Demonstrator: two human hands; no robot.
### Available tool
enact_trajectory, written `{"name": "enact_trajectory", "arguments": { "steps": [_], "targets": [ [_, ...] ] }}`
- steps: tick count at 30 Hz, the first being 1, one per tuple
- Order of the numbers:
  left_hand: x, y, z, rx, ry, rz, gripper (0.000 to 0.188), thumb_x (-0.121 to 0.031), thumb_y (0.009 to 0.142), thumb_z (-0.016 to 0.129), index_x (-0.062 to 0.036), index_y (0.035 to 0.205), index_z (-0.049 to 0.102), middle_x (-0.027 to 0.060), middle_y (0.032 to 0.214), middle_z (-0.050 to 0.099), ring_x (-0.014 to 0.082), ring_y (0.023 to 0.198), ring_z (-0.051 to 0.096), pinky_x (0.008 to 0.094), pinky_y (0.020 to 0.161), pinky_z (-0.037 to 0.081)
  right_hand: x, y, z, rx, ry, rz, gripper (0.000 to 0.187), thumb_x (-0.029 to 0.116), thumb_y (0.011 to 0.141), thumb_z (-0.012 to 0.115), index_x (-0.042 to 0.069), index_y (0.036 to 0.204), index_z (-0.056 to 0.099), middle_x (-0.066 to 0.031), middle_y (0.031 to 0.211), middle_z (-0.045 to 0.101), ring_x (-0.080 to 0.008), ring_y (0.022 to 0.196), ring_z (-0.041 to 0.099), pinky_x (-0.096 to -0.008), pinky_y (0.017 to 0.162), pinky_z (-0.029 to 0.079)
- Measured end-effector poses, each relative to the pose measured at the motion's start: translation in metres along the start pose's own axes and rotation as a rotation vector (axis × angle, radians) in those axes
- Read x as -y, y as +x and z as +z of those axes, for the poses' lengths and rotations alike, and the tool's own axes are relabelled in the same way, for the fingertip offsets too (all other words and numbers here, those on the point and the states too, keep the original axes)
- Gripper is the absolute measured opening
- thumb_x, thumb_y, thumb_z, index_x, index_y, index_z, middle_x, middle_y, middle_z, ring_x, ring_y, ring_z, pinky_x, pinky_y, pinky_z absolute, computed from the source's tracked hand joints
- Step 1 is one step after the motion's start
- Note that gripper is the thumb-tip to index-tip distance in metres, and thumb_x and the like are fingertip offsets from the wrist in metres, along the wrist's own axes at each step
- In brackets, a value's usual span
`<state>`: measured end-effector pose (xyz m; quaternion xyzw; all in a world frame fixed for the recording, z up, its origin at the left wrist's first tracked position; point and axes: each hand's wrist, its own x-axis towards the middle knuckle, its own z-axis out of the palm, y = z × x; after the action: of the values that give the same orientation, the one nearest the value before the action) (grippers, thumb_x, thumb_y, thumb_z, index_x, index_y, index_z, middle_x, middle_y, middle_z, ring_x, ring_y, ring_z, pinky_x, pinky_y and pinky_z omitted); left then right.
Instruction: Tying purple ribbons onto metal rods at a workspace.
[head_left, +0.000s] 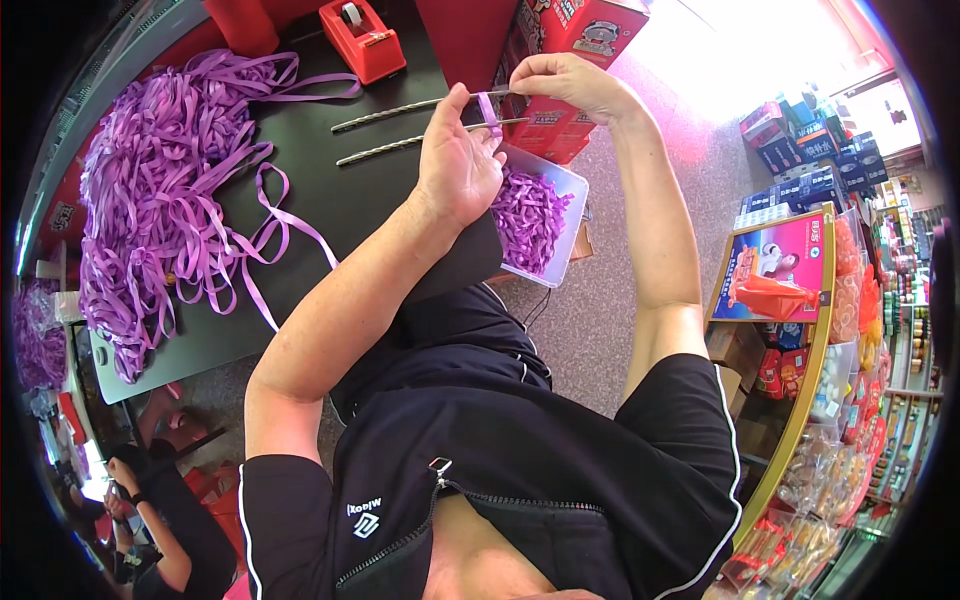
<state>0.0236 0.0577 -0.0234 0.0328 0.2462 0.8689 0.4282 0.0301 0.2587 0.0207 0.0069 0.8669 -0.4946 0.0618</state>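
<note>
Two thin twisted metal rods (385, 150) lie side by side above the dark tabletop (330, 190), their tips pointing right. A short band of purple ribbon (487, 112) spans both rods near those tips. Beside the band, my left hand (458, 165) is palm up with its thumb raised and its fingers loosely apart. Thumb and forefinger of my right hand (580, 88) pinch the tip of the farther rod. Below the hands, a white plastic bin (570, 225) holds many short purple ribbon pieces (530, 215).
A big tangle of purple ribbon (170, 190) covers the table's left side, one strand running under my left forearm. A red tape dispenser (365, 45) sits at the back. Red cartons (590, 30) stand beyond the bin. Shop shelves (830, 400) line the right; another person (165, 540) is lower left.
</note>
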Motion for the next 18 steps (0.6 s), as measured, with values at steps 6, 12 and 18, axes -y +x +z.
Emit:
{"name": "enact_trajectory", "arguments": {
  "steps": [6,12,18],
  "targets": [
    [-0.003,-0.001,-0.005,0.022,-0.037,0.014,0.071,-0.058,0.089,0.045,-0.0179,0.142,0.02,0.0334,0.148,-0.001,0.0365,0.142,-0.005,0.047,0.111,-0.01,0.001,0.007,0.029,0.007,0.042,0.058,0.022,0.027,0.087,0.064,0.007,0.095,0.069,0.0041,0.081,0.061,-0.0033,0.07,0.05,-0.0204,0.062,0.038],
    [-0.002,-0.001,-0.002,0.015,-0.039,0.0,0.081,-0.059,0.088,0.047,-0.017,0.146,0.012,0.0326,0.148,0.002,0.0359,0.142,-0.007,0.0478,0.111,-0.01,-0.019,0.016,0.034,-0.093,-0.051,0.117,0.025,0.032,0.085,0.066,0.008,0.09,0.07,0.0059,0.07,0.059,-0.0014,0.056,0.04,-0.0215,0.047,0.027],
    [-0.003,0.0,-0.005,0.064,-0.04,-0.003,0.082,-0.059,0.087,0.048,-0.017,0.147,0.011,0.0318,0.149,-0.004,0.0356,0.142,-0.01,0.0479,0.111,-0.011,-0.013,0.017,0.036,-0.116,-0.195,0.16,0.029,0.033,0.082,0.067,0.005,0.081,0.069,0.0032,0.064,0.058,-0.0045,0.055,0.044,-0.0232,0.049,0.033]
  ]
}}
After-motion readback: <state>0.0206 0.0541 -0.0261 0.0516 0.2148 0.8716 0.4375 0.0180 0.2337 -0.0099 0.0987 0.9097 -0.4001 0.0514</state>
